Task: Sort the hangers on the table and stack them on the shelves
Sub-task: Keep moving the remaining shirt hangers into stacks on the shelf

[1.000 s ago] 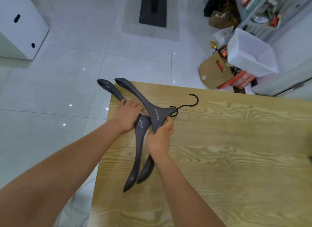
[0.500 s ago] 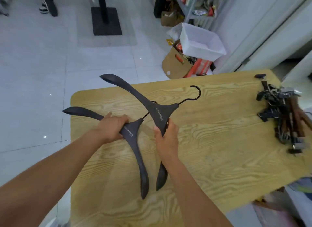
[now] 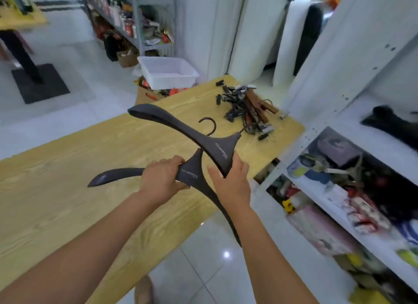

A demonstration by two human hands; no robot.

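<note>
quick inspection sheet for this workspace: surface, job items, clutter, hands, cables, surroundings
surface: wooden table, light grain.
job's things: lower hanger and upper hanger, both dark, held above the table's edge and overlapping in view; pile of clip hangers at the table's far end; a dark hanger-like piece lies on a shelf.
clutter: mixed items packed into the lower shelves, too blurred to name.
grippers: left hand grips the lower hanger near its neck; right hand grips the upper hanger's arm.
cables: nothing seen.
surroundings: white shelf unit on the right; white bin and black stand base on the tiled floor.
</note>
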